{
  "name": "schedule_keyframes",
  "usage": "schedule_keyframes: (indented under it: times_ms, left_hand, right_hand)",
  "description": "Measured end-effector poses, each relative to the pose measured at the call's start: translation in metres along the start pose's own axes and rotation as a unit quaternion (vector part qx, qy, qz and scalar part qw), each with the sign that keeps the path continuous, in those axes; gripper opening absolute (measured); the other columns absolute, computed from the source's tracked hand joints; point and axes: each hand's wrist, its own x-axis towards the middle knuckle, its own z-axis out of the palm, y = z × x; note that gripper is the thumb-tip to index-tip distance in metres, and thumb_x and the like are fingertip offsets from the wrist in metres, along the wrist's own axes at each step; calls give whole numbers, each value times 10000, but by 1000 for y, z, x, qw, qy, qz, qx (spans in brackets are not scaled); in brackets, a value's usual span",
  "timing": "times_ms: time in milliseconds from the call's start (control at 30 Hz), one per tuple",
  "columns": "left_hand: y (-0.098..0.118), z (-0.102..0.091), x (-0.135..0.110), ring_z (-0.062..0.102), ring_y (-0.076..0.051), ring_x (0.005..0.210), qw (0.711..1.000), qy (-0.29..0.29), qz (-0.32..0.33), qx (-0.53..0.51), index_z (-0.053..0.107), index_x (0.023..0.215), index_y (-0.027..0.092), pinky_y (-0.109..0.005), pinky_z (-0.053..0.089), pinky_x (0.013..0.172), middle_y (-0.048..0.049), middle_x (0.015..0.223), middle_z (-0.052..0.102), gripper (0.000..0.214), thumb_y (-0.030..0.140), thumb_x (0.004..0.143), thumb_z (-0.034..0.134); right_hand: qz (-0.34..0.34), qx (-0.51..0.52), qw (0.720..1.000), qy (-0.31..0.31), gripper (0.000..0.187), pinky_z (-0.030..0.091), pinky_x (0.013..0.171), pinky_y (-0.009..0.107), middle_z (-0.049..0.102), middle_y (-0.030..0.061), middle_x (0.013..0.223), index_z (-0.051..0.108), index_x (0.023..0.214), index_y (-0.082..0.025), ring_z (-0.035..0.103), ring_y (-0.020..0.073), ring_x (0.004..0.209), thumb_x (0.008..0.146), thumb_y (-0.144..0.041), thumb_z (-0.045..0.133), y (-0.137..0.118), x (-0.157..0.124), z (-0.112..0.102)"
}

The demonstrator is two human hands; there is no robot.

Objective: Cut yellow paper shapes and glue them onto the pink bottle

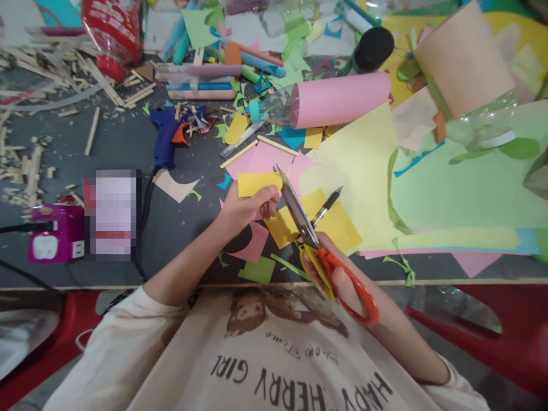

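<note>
Between the thumb and fingers of my left hand is a small yellow piece of paper with a rounded right end. My right hand grips a pair of scissors with red and yellow handles. Its blades point up and left, their tips close to the paper's rounded end; whether they touch it I cannot tell. Beneath the scissors lie larger yellow paper sheets and a pen. Pink paper edged with thin yellow strips is just beyond my left hand.
A blue glue gun lies to the left, near a purple power adapter. Farther back are a pink-wrapped bottle, a red-labelled bottle and scattered sticks. Large green sheets cover the right side.
</note>
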Motion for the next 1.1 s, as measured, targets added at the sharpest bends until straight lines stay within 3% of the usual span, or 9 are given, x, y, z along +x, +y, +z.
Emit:
schedule_keyframes:
  times_ms: [133, 300, 433, 633, 1100]
  left_hand:
    - [4, -1, -3, 467, -73, 378, 999, -19, -21, 46, 547, 510, 165, -196, 411, 415, 34, 385, 487, 218, 271, 694, 597]
    - [7, -4, -6, 462, -67, 389, 994, -64, -37, 86, 526, 498, 166, -193, 411, 425, 28, 413, 492, 238, 263, 709, 578]
    - [7, -6, -5, 472, -70, 395, 995, -64, -25, 73, 526, 484, 169, -198, 409, 425, 24, 404, 500, 236, 304, 661, 605]
    - [6, -6, -2, 469, -71, 361, 997, -65, -21, 47, 545, 474, 167, -201, 400, 394, 27, 384, 500, 220, 317, 614, 625]
    - [2, -6, 0, 461, -66, 349, 998, -56, -16, 18, 547, 457, 165, -205, 389, 387, 24, 371, 486, 248, 311, 626, 653]
  right_hand:
    - [-14, 61, 998, -15, 583, 347, 540, 317, 408, -16, 763, 453, 1096, -274, 373, 156, 599, 864, -798, 344, -5, -2, -4]
    - [-2, 64, 998, -23, 612, 368, 554, 318, 444, 0, 786, 486, 1167, -291, 402, 167, 630, 852, -804, 373, -5, -2, -7]
    - [-8, 76, 997, 0, 683, 298, 490, 295, 419, -41, 657, 508, 1155, -242, 341, 127, 528, 833, -828, 372, -1, 1, -3]
    - [21, 95, 995, 9, 816, 280, 430, 256, 413, -72, 654, 492, 1178, -243, 292, 76, 452, 714, -912, 429, 6, 4, -1]
    - [46, 125, 991, 21, 849, 239, 390, 237, 427, -81, 615, 512, 1157, -235, 296, 58, 406, 639, -907, 540, 10, 5, -3]
